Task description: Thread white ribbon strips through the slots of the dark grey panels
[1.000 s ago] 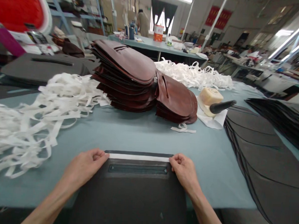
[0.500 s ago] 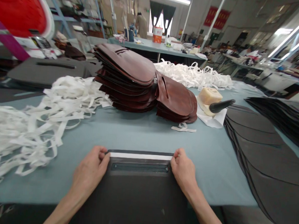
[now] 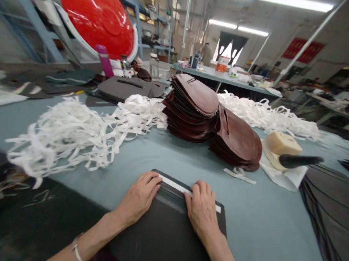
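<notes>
A black leather panel (image 3: 163,239) with a slot lies at the table's near edge. A white tape strip (image 3: 176,186) runs along its far edge. My left hand (image 3: 140,197) rests at the strip's left end, fingers curled down on the panel's corner. My right hand (image 3: 201,210) lies over the middle of the strip, fingers together and pressing flat on it. Neither hand lifts anything.
A heap of white paper strips (image 3: 75,133) lies to the left, another heap (image 3: 260,111) at the far right. Two stacks of brown leather pieces (image 3: 193,108) (image 3: 238,139) stand ahead. A yellow block with a black-handled tool (image 3: 281,149) sits right, beside black panels (image 3: 331,205).
My head has turned left, so the scene shifted right. My right hand slid from the strip's right end toward its middle; my left hand stays at the left end.
</notes>
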Available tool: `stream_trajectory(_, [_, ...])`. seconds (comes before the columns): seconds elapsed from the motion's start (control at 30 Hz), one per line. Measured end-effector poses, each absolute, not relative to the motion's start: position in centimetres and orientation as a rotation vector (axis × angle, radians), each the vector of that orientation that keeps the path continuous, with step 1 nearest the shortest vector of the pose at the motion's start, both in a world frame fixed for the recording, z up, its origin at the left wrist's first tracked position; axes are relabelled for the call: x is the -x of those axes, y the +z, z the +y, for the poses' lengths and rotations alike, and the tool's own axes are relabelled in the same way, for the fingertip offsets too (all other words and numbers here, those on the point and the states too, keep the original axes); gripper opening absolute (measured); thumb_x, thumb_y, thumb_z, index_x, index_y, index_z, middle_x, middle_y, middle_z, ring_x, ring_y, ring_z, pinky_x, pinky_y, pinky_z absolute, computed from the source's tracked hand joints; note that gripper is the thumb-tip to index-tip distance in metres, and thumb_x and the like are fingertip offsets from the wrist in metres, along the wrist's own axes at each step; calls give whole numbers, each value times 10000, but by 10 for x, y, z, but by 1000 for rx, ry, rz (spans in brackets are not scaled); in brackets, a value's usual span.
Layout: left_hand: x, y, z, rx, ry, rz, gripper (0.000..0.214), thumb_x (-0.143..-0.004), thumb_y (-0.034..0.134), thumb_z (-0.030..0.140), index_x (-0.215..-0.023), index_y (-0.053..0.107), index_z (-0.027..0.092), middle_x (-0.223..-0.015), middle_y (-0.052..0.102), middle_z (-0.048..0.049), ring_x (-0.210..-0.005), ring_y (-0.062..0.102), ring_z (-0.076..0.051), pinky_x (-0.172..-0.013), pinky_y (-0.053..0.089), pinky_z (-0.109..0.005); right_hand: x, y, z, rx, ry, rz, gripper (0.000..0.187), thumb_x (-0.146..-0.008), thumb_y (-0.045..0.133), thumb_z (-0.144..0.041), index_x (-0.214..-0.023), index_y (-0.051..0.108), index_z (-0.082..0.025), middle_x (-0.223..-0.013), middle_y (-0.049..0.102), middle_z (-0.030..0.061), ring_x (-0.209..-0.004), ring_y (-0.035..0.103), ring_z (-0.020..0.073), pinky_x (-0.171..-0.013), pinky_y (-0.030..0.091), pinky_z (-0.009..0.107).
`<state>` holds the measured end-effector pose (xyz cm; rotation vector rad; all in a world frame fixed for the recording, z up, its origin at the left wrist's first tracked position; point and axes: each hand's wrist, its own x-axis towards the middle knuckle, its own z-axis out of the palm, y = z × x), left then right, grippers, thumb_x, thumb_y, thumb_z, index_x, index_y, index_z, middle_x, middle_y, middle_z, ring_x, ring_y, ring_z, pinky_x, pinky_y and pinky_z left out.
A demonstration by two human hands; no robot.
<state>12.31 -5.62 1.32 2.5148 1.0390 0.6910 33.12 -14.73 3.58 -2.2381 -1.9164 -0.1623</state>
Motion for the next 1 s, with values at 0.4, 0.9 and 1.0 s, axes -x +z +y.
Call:
stream_trajectory(0.4, [-121,19,-60,-2384,798,1124,305,-962,336,227,-1230,480,199,-1228,521,-98,-1149,481,-207,-982,436,-416,-286,19,-83,1749,174,-2062,230,-894,453,-74,-1028,600,-190,-965,579,52,-904,498,189,-767,374,296])
stream_trajectory(0.9, [-124,23,-64,-2695,716,1133,337,-944,427,279,-1246,544,184,-1233,610,-76,-1186,460,-221,-965,386,-398,-343,22,-159,1751,-286,-2320,313,-884,375,-28,-1118,558,-126,-991,565,111,-900,479,234,-733,430,349])
stream_trajectory(1.0, [-123,21,-64,-2698,691,1125,339,-948,414,284,-1243,546,182,-1242,603,-73,-1192,445,-240,-961,372,-417,-382,20,-197,1716,-322,-2345,352,-890,341,-31,-1185,512,-118,-1047,542,122,-949,474,238,-761,438,355])
